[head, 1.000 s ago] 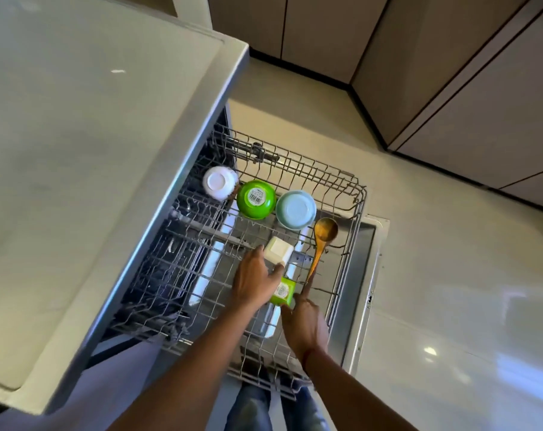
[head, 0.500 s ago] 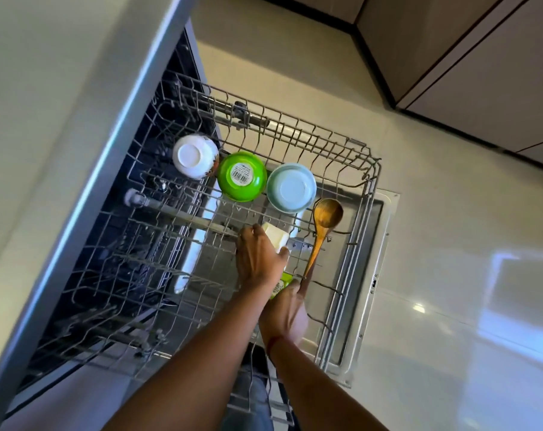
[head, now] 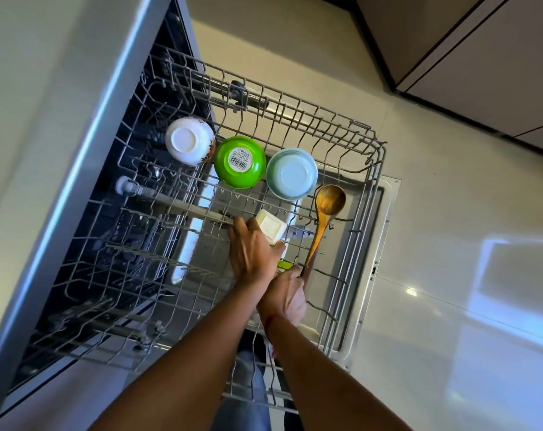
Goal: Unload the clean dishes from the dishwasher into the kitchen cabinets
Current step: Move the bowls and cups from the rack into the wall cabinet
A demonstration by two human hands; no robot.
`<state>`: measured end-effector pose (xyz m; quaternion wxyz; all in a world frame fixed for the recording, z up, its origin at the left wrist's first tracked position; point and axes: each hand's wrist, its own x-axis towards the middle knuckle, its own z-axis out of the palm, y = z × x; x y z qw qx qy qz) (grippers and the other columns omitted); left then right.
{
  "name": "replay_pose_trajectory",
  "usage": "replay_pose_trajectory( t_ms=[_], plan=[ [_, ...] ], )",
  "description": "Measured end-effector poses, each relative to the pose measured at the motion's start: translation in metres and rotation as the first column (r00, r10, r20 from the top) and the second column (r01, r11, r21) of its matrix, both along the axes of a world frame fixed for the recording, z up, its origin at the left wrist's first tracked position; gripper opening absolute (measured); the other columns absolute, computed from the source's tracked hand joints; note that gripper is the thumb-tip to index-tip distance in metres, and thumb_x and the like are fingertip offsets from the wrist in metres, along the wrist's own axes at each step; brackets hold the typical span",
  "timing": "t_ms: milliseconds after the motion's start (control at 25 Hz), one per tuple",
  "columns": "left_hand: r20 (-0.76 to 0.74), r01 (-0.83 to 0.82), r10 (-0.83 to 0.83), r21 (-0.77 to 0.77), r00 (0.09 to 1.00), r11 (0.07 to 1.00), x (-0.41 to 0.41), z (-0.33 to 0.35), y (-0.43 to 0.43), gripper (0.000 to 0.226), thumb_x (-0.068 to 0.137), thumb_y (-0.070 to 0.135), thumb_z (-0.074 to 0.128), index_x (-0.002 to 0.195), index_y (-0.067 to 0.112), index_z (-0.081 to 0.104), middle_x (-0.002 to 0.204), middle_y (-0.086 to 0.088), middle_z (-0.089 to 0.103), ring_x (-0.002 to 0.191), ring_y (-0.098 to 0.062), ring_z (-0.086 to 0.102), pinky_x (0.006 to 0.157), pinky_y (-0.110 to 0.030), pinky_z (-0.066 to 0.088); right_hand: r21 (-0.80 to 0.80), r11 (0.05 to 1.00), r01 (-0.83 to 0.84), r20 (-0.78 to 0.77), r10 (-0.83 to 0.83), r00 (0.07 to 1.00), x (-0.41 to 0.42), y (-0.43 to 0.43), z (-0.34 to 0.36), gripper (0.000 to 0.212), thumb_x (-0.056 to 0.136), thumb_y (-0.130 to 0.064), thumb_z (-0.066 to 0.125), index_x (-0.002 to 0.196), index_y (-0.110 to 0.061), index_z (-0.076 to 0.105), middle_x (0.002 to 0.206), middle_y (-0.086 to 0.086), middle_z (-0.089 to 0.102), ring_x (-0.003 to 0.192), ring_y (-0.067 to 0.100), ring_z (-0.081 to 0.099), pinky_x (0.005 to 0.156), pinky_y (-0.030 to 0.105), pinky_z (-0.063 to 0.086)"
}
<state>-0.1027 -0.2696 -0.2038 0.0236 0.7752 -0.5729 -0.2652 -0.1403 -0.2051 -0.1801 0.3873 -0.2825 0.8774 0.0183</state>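
Head camera looks steeply down, close over the dishwasher rack (head: pixel 295 112).

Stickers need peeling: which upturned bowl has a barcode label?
The green bowl in the middle; the white bowl and pale blue bowl have bare bases.

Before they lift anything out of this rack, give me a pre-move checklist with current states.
1. Left hand grips white square cup: ok.
2. Right hand holds wooden spoon: cannot tell; the handle end just meets its fingers.
3. Green item free to lift: cannot tell; mostly hidden between the hands.
4. Rack pulled out: ok.
5. White bowl, green bowl and blue bowl clear of both hands: ok.
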Motion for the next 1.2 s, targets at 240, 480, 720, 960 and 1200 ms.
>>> replay_pose_trajectory(
  t_ms=[240, 480, 720, 960, 1200],
  plan=[
    [-0.076, -0.022, 0.019, -0.04, 0.997, 0.999, 0.018, 0.015, 0.004, 0.068, 0.062, 0.05, 0.078, 0.116, 0.014, 0.06, 0.113, -0.007, 0.048, 0.105, -0.027, 0.051, 0.068, -0.031, 0.041, -0.068, 0.992, -0.103, 0.007, 0.104, 0.995, -0.007, 0.015, 0.004, 0.066, 0.081, -0.063, 0.051, 0.127, -0.016, 0.04, 0.109, 0.008, 0.057, 0.087, 0.026, 0.063, 0.071, 0.039, 0.057],
    [-0.157, -0.09, 0.078, -0.072, 0.985, 0.993, 0.045, 0.05, 0.035, 0.083, 0.068, 0.058, 0.073, 0.134, 0.013, 0.047, 0.13, -0.01, 0.049, 0.117, -0.026, 0.05, 0.083, -0.034, 0.047, -0.255, 0.946, -0.203, 0.024, 0.216, 0.976, -0.029, 0.034, 0.038, 0.079, 0.073, -0.051, 0.07, 0.137, -0.028, 0.032, 0.115, 0.002, 0.049, 0.095, 0.02, 0.056, 0.072, 0.037, 0.057],
    [-0.25, -0.203, 0.176, -0.085, 0.952, 0.975, 0.061, 0.112, 0.089, 0.093, 0.073, 0.064, 0.068, 0.144, 0.013, 0.037, 0.142, -0.012, 0.044, 0.132, -0.028, 0.041, 0.103, -0.048, 0.043, -0.443, 0.819, -0.366, 0.038, 0.425, 0.904, -0.068, 0.066, 0.096, 0.085, 0.07, -0.024, 0.081, 0.142, -0.024, 0.036, 0.117, -0.007, 0.036, 0.095, 0.009, 0.051, 0.073, 0.01, 0.045],
    [-0.43, -0.28, 0.151, -0.256, 0.89, 0.925, 0.074, 0.178, 0.157, 0.089, 0.07, 0.069, 0.065, 0.139, 0.015, 0.047, 0.12, 0.003, 0.053, 0.112, -0.017, 0.055, 0.089, -0.037, 0.054, -0.527, 0.679, -0.511, 0.0, 0.601, 0.799, -0.106, 0.099, 0.147, 0.081, 0.062, -0.019, 0.08, 0.137, -0.026, 0.051, 0.114, -0.016, 0.043, 0.08, 0.0, 0.051, 0.063, 0.006, 0.039],
    [-0.363, -0.194, 0.049, -0.375, 0.93, 0.906, 0.069, 0.233, 0.229, 0.088, 0.075, 0.07, 0.049, 0.147, 0.02, 0.038, 0.118, 0.006, 0.046, 0.105, -0.009, 0.049, 0.079, -0.008, 0.039, -0.621, 0.52, -0.586, 0.036, 0.766, 0.642, -0.125, 0.113, 0.209, 0.084, 0.062, -0.022, 0.078, 0.14, -0.028, 0.047, 0.124, -0.011, 0.048, 0.096, 0.006, 0.053, 0.073, 0.016, 0.044]
  ],
)
